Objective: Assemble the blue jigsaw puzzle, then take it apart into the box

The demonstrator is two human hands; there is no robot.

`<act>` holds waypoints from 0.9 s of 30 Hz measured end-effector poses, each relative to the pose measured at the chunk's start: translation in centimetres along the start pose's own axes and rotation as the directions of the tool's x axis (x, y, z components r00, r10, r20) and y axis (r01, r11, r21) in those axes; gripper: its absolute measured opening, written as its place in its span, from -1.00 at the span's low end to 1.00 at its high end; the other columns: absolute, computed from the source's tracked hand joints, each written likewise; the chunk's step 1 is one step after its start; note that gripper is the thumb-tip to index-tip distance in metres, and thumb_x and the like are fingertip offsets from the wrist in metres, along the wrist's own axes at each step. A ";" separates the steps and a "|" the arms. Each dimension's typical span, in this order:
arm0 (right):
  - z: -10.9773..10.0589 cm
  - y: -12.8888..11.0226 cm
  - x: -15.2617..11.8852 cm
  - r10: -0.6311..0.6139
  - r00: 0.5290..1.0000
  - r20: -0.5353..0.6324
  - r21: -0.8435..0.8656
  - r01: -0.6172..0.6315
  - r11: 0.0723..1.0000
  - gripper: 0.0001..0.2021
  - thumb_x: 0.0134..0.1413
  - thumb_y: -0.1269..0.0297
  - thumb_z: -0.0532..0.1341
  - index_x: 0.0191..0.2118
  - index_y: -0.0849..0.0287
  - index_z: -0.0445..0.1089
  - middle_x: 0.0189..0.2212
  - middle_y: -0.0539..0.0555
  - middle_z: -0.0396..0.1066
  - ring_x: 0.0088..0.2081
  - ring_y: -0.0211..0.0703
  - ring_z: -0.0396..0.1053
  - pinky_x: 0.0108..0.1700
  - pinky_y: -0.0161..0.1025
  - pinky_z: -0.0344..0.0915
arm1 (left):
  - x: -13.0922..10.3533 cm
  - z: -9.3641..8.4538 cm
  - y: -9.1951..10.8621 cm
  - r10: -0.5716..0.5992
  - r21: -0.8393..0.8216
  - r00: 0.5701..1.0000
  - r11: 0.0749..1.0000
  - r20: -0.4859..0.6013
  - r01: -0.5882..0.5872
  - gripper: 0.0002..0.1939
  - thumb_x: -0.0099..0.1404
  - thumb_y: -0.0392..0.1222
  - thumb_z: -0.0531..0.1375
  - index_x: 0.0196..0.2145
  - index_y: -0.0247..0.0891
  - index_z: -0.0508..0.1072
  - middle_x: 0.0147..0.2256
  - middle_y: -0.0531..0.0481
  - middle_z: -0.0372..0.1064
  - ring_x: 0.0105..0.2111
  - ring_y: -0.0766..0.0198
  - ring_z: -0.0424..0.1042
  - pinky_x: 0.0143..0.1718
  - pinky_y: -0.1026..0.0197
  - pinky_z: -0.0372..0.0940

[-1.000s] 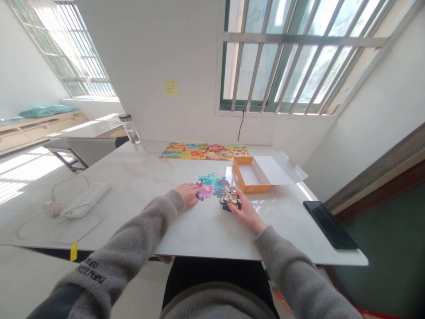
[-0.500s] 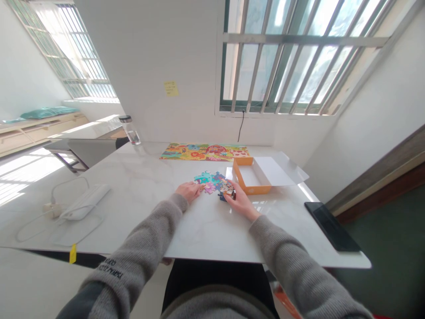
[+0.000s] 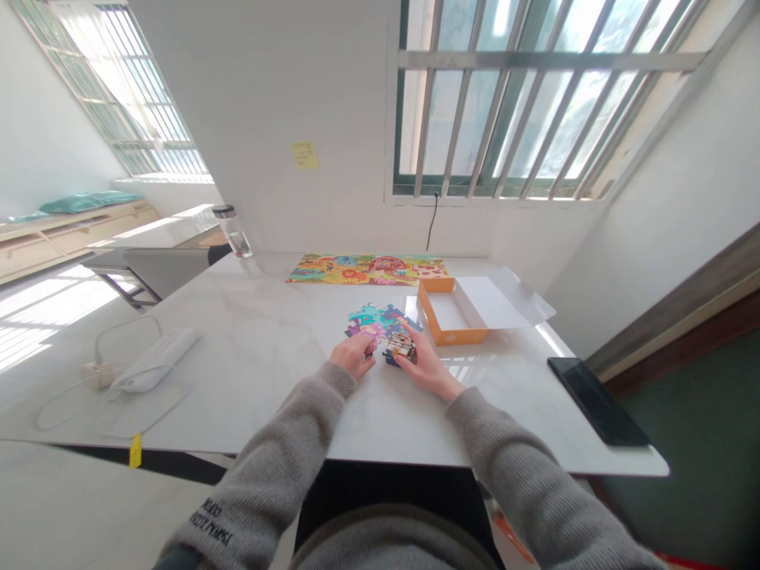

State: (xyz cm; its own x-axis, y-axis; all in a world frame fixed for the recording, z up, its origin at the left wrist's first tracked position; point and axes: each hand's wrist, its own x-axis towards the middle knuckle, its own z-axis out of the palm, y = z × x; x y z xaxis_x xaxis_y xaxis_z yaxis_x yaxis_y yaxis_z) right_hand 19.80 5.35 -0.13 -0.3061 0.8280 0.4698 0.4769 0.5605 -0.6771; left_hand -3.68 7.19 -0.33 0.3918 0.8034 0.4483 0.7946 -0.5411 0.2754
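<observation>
My right hand [image 3: 431,367] is wrapped round a stack of jigsaw puzzle pieces [image 3: 400,347], the top one striped black and white, low over the white table. Close by on the left, my left hand [image 3: 355,356] is closed in a pinch on a jigsaw puzzle piece, mostly hidden by the fingers. Just beyond both hands lie several colourful jigsaw pieces [image 3: 371,313], teal, pink, purple and blue, partly covered by my fingers.
A long farm picture sheet [image 3: 350,269] lies by the wall. An orange open box [image 3: 461,338] with a white flap stands right of my hands. A black tablet [image 3: 597,402] is at the right edge, a white power strip [image 3: 157,362] at left, a bottle [image 3: 234,233] behind.
My left hand has moved right and toward me, nearer the stack, and its fingers have curled in. My right hand has shifted slightly left with the stack.
</observation>
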 end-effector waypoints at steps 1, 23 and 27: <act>0.0 -0.2 -0.1 0.011 1.000 -0.001 -0.024 -0.011 1.000 -0.31 0.16 0.20 0.24 0.36 0.14 0.04 0.22 0.26 0.24 0.23 0.14 0.19 0.28 0.12 0.12 | -0.1 0.1 0.5 0.018 -0.023 1.000 1.000 0.001 -0.018 -0.85 0.12 -0.35 0.18 -0.42 -0.18 0.26 -0.38 0.04 0.32 -0.36 0.25 0.35 -0.29 0.25 0.25; -0.5 0.2 -0.1 0.089 0.986 0.142 0.046 -0.096 0.994 -0.38 0.11 0.26 0.28 0.29 0.06 0.17 0.16 0.19 0.29 0.17 0.07 0.27 0.23 0.05 0.17 | -1.3 1.1 1.5 0.082 -0.146 0.996 0.986 0.036 -0.076 -0.85 0.28 -0.17 0.21 -0.43 -0.22 0.35 -0.44 0.01 0.39 -0.39 0.22 0.37 -0.25 0.14 0.29; -0.5 0.2 -0.2 0.076 0.983 0.169 0.118 -0.097 0.988 -0.32 0.07 0.26 0.31 0.31 0.04 0.15 0.19 0.18 0.26 0.18 0.07 0.26 0.24 0.04 0.18 | -1.3 1.5 1.2 -0.012 -0.254 1.000 0.967 -0.001 0.011 -0.68 0.20 -0.09 0.29 -0.13 -0.22 0.36 -0.45 0.09 0.37 -0.47 0.26 0.36 -0.30 0.15 0.34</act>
State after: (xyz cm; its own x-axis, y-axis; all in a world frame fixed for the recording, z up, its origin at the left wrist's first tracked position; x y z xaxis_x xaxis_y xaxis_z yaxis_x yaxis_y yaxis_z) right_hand 20.36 5.26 -0.09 -0.4038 0.8592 0.3142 0.4040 0.4756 -0.7814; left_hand -2.57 5.86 -1.89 0.3823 0.8095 0.4456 0.6552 -0.5775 0.4870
